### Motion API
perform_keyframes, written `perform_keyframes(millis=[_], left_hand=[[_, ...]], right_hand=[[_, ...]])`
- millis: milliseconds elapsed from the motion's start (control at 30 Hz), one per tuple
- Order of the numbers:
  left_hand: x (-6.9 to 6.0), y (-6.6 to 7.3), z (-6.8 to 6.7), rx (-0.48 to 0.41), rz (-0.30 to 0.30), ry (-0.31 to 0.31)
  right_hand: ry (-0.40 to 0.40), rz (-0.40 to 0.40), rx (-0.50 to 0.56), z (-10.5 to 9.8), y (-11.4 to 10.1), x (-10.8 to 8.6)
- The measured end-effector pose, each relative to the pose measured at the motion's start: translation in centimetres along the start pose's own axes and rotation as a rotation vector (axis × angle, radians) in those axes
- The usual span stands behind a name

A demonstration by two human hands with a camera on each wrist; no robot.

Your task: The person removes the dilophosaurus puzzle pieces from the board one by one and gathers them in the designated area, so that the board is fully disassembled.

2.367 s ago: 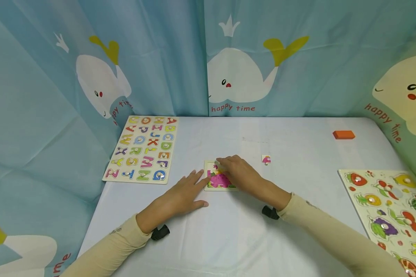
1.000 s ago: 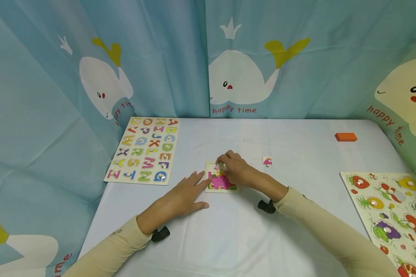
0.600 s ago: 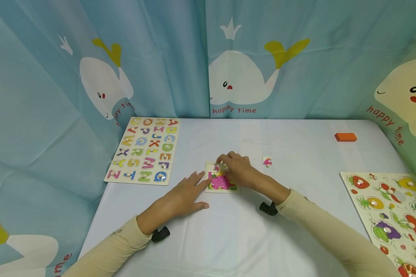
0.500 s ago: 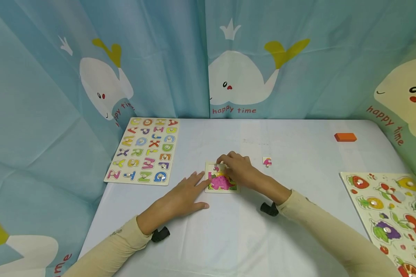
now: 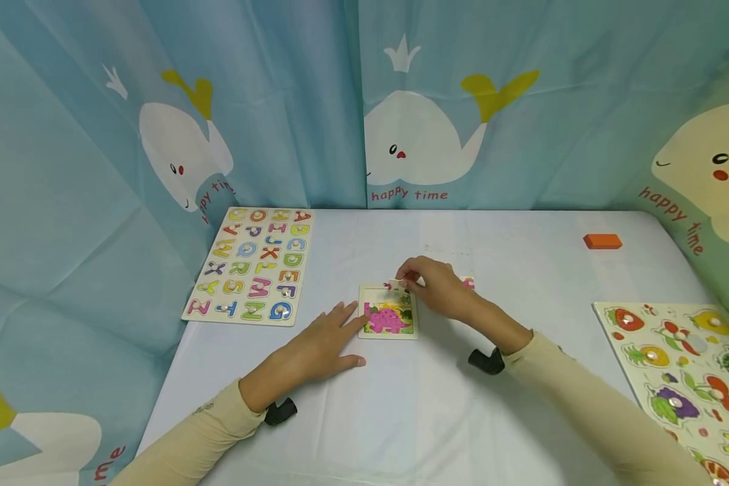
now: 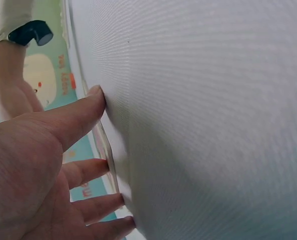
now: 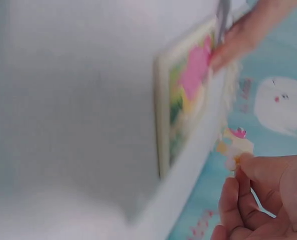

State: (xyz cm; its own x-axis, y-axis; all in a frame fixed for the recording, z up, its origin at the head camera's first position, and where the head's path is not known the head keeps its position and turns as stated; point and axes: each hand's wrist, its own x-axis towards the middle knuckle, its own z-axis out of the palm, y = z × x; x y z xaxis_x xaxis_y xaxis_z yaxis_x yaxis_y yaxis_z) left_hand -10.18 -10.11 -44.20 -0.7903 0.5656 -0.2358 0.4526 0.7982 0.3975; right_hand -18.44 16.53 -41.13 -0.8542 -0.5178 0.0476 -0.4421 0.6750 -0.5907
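Observation:
A small dinosaur jigsaw board (image 5: pixel 389 320) lies at the table's middle, its pink dinosaur showing and its upper left part bare. My right hand (image 5: pixel 437 286) pinches a jigsaw piece (image 7: pixel 237 145) between thumb and fingers, just above the board's far edge. Pink and yellow show on that piece in the right wrist view. My left hand (image 5: pixel 320 343) rests on the table with fingers spread, the index fingertip on the board's left edge. Another jigsaw piece (image 5: pixel 469 283) lies on the table to the right, partly hidden behind my right hand.
An alphabet puzzle board (image 5: pixel 249 266) lies at the far left of the white table (image 5: pixel 364 418). On the right are a fruit puzzle board (image 5: pixel 674 358) and, farther back, an orange block (image 5: pixel 603 241). Whale-printed curtains (image 5: pixel 316 101) enclose the table.
My right hand has lifted a jigsaw piece out of the board's upper part and moved slightly right and away, uncovering the board. The left hand has stayed put.

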Motion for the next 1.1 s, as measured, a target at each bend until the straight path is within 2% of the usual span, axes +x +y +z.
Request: perform_keyframes(millis=[133, 300, 467, 600, 733, 900, 1100], left_hand=[[0.0, 0.1, -0.1, -0.009, -0.002, -0.001], [-0.1, 0.0, 0.0, -0.014, -0.006, -0.005], [0.0, 0.0, 0.1, -0.012, -0.009, -0.005], [0.0, -0.1, 0.2, -0.010, -0.011, -0.005], [0.0, -0.2, 0.3, -0.002, -0.006, -0.004], [0.0, -0.4, 0.4, 0.007, 0.001, 0.001], [0.0, -0.3, 0.4, -0.001, 0.001, 0.005]], right_hand=[[0.029, -0.004, 0.006, -2.5, 1.2, -0.8], [0.021, 0.072, 0.005, -6.0, 3.2, -2.6], [-0.030, 0.146, -0.016, -9.1, 6.2, -4.7], [-0.098, 0.222, -0.008, -10.8, 9.1, -6.1], [-0.160, 0.269, 0.026, -11.5, 11.5, -7.1], [-0.204, 0.304, 0.036, -11.4, 13.1, -7.6], [-0.169, 0.323, 0.003, -10.3, 13.9, -7.4]])
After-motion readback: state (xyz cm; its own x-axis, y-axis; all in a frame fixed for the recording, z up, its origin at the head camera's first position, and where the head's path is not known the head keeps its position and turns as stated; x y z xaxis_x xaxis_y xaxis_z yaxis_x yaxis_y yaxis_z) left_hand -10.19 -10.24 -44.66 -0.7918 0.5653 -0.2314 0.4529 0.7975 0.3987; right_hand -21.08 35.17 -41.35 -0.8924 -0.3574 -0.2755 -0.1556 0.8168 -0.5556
